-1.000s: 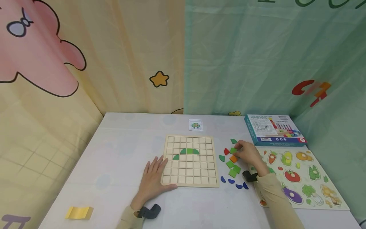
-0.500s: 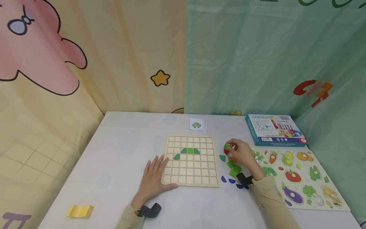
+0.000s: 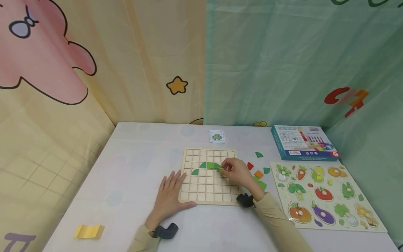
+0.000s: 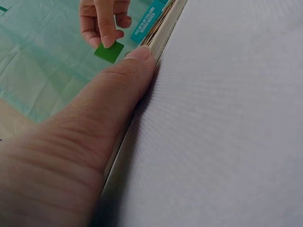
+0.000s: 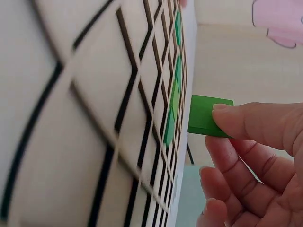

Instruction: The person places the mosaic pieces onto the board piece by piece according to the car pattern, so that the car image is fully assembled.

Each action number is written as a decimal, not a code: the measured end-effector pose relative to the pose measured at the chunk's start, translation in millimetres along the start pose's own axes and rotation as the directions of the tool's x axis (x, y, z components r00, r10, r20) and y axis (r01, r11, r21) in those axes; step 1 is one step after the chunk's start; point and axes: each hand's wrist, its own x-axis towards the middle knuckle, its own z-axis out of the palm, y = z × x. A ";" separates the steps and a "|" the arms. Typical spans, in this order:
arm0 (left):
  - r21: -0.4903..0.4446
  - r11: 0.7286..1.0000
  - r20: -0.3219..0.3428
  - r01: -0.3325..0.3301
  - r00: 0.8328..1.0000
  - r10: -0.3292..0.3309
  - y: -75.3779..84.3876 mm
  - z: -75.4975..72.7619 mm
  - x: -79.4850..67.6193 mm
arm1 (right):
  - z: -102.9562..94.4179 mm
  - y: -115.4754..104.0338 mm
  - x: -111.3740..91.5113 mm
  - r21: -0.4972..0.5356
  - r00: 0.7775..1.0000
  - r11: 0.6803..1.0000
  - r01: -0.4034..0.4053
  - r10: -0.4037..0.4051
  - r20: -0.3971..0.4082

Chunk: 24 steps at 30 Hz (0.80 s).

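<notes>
Board (image 3: 201,189), wooden and gridded, lying flat on a white-covered table (image 3: 132,168), with both hands of a person at work about it. The right hand (image 3: 237,171) pinches a green square tile (image 5: 203,115) between thumb and fingers, the remaining fingers curled loosely beneath. The tile is over the board, at the near side of the right end of a row of green pieces (image 3: 210,165); whether it touches the wood cannot be told. That row comprises a lighter square between two quarter-circles. A single green quarter-circle (image 3: 195,172) occupies a cell nearer and to the left.

The left hand (image 3: 170,192) is spread, its fingertips at the board's left edge and its thumb along the near edge.

Right of the board lie loose pieces: a red quarter-circle (image 3: 250,166), an orange square (image 3: 259,174), two green quarter-circles, one farther (image 3: 259,154) and one to the right (image 3: 266,170), and green squares (image 3: 262,184) partly hidden by the right wrist. Beyond the far edge of the board rests a small printed card (image 3: 217,136). At far right, a box (image 3: 305,142); nearer, a vegetable puzzle (image 3: 306,198). At near left, a folded yellow strip (image 3: 89,231). Curtains, yellowish (image 3: 135,63) on the left and green (image 3: 267,63) on the right, hang behind.
</notes>
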 end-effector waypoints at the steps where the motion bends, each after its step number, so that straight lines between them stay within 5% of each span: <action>1: 0.000 1.000 0.000 0.000 1.000 0.000 0.1 -0.1 0.1 | 3.7 -3.2 1.5 0.005 1.000 1.000 0.001 -0.001 0.008; 24: 0.005 1.000 -0.036 -0.027 0.999 0.027 -1.9 0.7 -0.3 | 43.0 -26.5 28.0 -0.043 0.993 0.998 0.048 -0.043 0.107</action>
